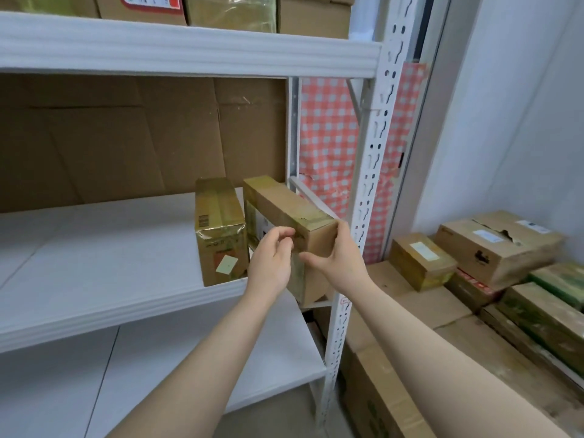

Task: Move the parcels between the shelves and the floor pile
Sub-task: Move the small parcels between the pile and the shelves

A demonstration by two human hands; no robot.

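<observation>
Now both my hands are clamped on one parcel [284, 207]. My left hand [271, 260] curls its fingers on the near left edge. My right hand [336, 263] lays its thumb across the near face, with its fingers round the right side. The parcel stands on edge at the right end of the middle shelf [94, 263], its near end jutting past the front lip, just beside the white post [373, 184]. At its 9 o'clock a second parcel [218, 222] stands on the shelf, near but apart. The floor pile [493, 245] lies at my 3 o'clock, beyond the post. More boxes [313, 17] sit on the shelf above, at 12 o'clock.
</observation>
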